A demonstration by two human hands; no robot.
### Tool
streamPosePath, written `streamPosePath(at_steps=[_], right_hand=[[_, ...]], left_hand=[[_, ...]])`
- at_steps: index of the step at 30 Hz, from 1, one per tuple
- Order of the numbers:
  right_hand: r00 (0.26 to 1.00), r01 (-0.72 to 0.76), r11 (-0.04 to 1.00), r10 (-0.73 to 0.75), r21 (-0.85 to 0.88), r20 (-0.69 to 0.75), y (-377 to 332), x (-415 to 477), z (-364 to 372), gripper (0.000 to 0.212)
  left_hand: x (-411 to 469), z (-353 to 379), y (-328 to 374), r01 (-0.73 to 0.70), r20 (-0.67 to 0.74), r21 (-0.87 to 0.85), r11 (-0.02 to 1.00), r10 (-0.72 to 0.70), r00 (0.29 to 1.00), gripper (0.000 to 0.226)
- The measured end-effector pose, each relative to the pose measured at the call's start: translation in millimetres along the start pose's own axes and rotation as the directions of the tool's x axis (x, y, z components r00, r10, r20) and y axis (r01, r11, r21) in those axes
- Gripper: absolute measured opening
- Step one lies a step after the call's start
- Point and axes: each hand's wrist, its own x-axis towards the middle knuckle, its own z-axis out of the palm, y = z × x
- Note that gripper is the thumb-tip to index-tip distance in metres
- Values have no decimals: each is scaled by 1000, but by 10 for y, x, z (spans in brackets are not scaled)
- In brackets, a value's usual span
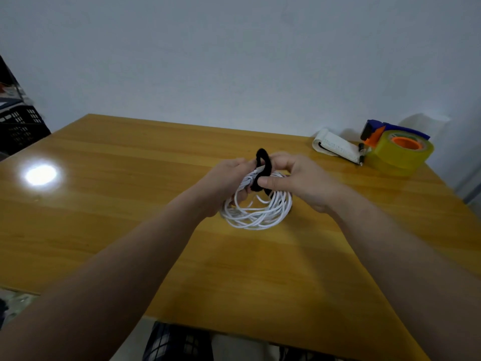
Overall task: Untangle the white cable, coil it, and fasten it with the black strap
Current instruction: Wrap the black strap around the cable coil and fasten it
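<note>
The white cable (256, 213) hangs as a round coil of several loops just above the wooden table (130, 204), at its middle. My left hand (229, 178) grips the top of the coil from the left. The black strap (260, 170) loops up over the bunched top of the coil between both hands. My right hand (299, 178) pinches the strap from the right, thumb pressed on its lower part. The strap's ends are hidden behind my fingers.
A yellow tape roll in a blue and orange dispenser (398, 149) stands at the table's back right, next to a white notepad with a pen (335, 148). A dark crate (20, 128) sits off the left edge. A lamp glare (41, 174) shines on the left of the table.
</note>
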Motion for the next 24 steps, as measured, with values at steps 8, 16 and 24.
streamPosePath(at_steps=[8,16,24], right_hand=[[951,-237,848,104,474,290,30,-55,-34,28],[968,4,998,-19,61,250,-34,-72,-52,16],[995,87,919,-96,-385,-3,28,-19,16,18]], left_hand=[[-37,16,-9,6,-7,80,997,-5,1000,21],[15,39,0,9,-58,244,970,6,998,36],[37,91,98,50,-55,326,944,-33,998,44]])
